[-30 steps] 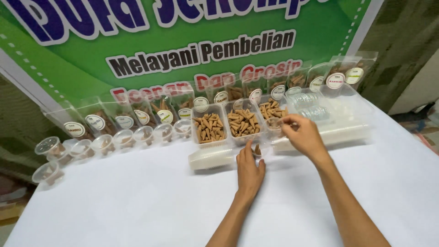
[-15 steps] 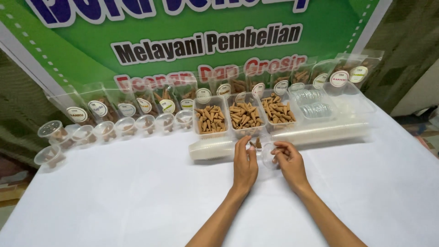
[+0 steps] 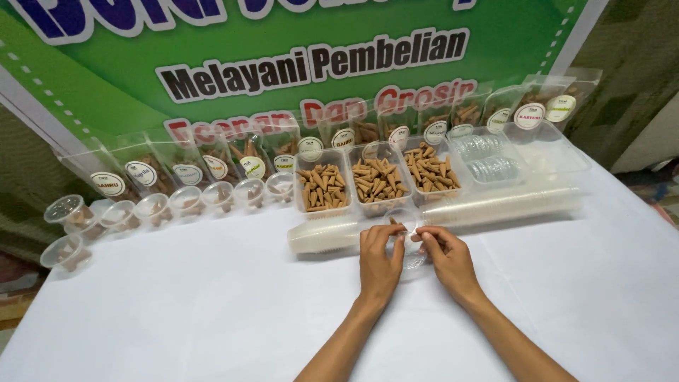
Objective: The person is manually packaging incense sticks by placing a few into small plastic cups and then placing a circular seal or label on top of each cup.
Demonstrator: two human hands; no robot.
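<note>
both hands are in tight now: the right hand (image 3: 447,256), out over the trays of brown cones a second ago, has come back to meet the left hand (image 3: 380,258) at the small clear plastic cup (image 3: 404,225). that looks like a cone delivered and the cup being closed. fingertips of both hands pinch its rim (a lid, maybe, too clear to tell). the cup sits on the white tablecloth (image 3: 212,311), just before the lying stack of cups (image 3: 322,235), brown cones faintly inside.
</note>
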